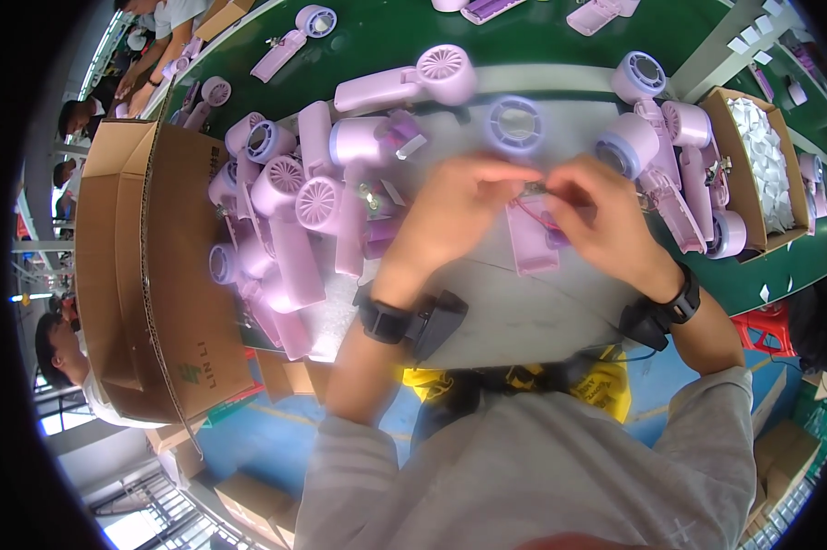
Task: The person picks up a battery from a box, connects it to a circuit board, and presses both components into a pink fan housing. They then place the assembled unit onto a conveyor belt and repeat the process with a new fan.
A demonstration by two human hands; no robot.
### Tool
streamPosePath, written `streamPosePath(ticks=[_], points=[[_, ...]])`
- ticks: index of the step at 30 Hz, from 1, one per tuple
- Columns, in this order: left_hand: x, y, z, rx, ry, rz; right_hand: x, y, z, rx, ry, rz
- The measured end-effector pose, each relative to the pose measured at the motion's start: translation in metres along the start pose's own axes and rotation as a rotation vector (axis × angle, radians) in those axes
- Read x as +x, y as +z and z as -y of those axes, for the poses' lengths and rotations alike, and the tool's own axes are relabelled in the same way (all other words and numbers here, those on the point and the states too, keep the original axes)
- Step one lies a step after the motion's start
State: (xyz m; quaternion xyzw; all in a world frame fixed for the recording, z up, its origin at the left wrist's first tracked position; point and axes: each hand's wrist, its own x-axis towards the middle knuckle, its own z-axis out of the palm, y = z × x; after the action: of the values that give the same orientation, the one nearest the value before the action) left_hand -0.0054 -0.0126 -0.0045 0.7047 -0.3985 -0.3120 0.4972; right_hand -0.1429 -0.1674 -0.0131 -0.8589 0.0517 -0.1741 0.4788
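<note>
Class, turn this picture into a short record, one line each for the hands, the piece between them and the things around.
Left hand: fingertips of the left hand at the fan's neck; exact grip blurred
Right hand: fingertips of the right hand close to the left's, by a red wire
Piece: pink fan, round head away from the person
Surface: grey mat on a green table
Left side: heaped fans, beside a large carton
Right side: more fans, then a box of white pieces
</note>
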Motion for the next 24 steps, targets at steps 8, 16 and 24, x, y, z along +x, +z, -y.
streamPosePath(ticks=[8,16,24], points=[[-0.004,-0.001,0.006,-0.086,0.066,0.079,-0.007,-0.033,0.036,-0.35,-0.109,-0.007],[-0.004,0.008,0.005,-0.055,0.04,0.019,-0.044,-0.029,0.041,-0.445,0.028,0.061],[-0.005,0.018,0.003,-0.019,0.032,-0.048,-0.047,-0.021,0.054,-0.719,-0.138,0.08]])
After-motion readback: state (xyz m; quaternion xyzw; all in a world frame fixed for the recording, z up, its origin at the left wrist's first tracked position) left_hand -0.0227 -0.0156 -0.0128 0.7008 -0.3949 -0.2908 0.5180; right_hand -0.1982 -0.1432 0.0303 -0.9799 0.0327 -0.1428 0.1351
